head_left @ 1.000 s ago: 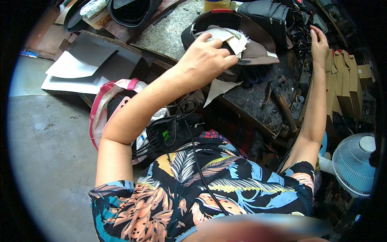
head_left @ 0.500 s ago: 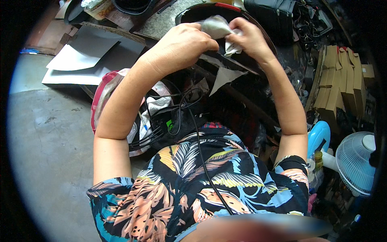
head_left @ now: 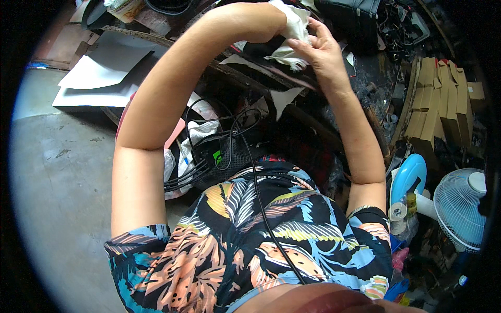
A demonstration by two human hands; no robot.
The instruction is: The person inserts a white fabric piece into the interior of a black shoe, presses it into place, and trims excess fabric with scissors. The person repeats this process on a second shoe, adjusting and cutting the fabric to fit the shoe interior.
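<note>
- Right hand (head_left: 321, 49) pinches a crumpled white cloth (head_left: 292, 31) above the cluttered counter (head_left: 365, 78).
- Left hand (head_left: 271, 18) is mostly hidden behind the cloth; its grip cannot be told.
- White sheets (head_left: 104, 68) lie to the left.

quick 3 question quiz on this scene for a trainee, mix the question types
1. True or false: both hands touch the white cloth.
2. Which stands at the lower right? A) white fan B) red bucket C) ladder
3. Fill in: the stacked boxes at the right are made of ____.

Key: 1 true: the left hand and right hand both hold it. 2 A. 3 cardboard.
</note>
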